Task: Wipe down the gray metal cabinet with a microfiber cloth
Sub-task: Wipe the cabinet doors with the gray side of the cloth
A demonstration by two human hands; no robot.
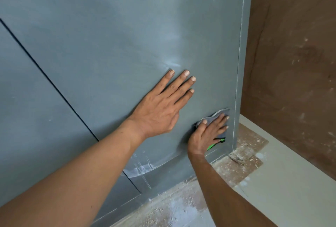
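Two bare hands rest on a gray metal cabinet (109, 44) whose front fills most of the view. Low on its right door, near the bottom right corner, a gray microfiber cloth (221, 115) with a green edge lies flat against the metal. The right hand (205, 135) presses it there with fingers straight and spread, not curled around it. Just to the left and higher, the left hand (160, 110) lies flat on the same door, fingers straight and holding nothing. White scuff marks (141, 167) streak the door's lower edge. Below, a dusty floor (181, 208) meets a brown wall (291, 63) on the right.
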